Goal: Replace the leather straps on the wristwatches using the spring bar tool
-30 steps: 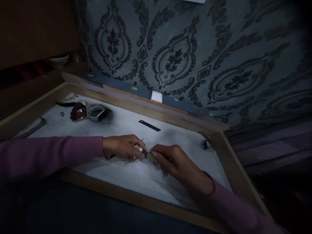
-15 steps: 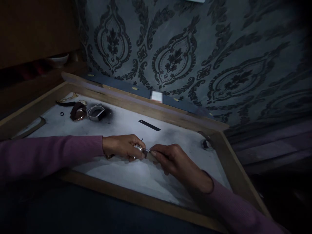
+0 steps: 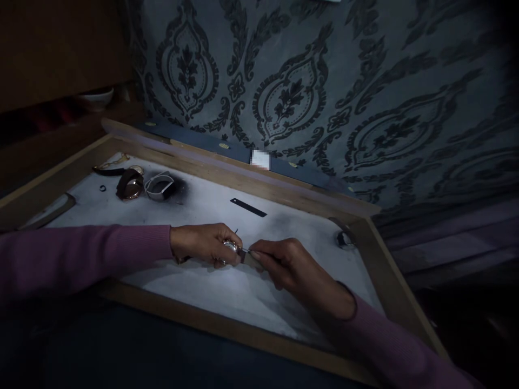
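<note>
My left hand (image 3: 206, 242) is closed around a wristwatch (image 3: 230, 249) with a round silver case, its thumb on the near side of the case. A dark strap end (image 3: 243, 256) juts out to the right of the case. From the right, my right hand (image 3: 290, 265) pinches a thin silver tool (image 3: 246, 250) between thumb and forefinger, at the joint of strap and case. The fingers hide most of this tool. Both hands are over the white surface (image 3: 211, 292) inside a wooden frame.
A flat black strip (image 3: 248, 207) lies beyond my hands. At the back left are a brown-strapped watch (image 3: 130, 186), a grey-strapped watch (image 3: 160, 186) and a small black ring (image 3: 102, 188). Another watch (image 3: 344, 239) rests by the right wall. The raised wooden rim (image 3: 243, 167) runs around the surface.
</note>
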{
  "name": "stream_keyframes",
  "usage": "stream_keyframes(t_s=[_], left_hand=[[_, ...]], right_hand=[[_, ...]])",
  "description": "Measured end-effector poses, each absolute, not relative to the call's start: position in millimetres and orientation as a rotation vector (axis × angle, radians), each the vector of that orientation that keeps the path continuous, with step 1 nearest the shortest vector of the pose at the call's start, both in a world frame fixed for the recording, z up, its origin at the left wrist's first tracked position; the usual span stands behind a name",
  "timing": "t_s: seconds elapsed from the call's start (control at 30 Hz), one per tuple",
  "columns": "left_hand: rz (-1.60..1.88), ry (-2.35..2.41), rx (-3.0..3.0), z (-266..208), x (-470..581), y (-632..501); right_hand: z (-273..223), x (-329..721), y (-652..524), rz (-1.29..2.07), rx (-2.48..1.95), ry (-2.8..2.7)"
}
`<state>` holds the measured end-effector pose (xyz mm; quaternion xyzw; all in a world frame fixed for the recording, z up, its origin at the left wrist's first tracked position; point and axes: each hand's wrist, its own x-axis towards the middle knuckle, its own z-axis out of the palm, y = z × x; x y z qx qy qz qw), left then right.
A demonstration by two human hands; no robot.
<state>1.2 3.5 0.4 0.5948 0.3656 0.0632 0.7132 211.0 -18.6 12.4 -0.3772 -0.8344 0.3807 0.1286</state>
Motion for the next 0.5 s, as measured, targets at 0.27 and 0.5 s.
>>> stream_keyframes(t_s=[0.27, 0.5], left_hand=[[0.144, 0.768, 1.317, -0.9, 0.4, 3.5], [0.156, 0.793, 1.309, -0.6, 0.0, 3.2]], right_hand=[[14.8, 210.3, -19.2, 1.119, -1.073, -2.422], [13.9, 211.0, -18.3, 1.136, -1.088, -2.423]])
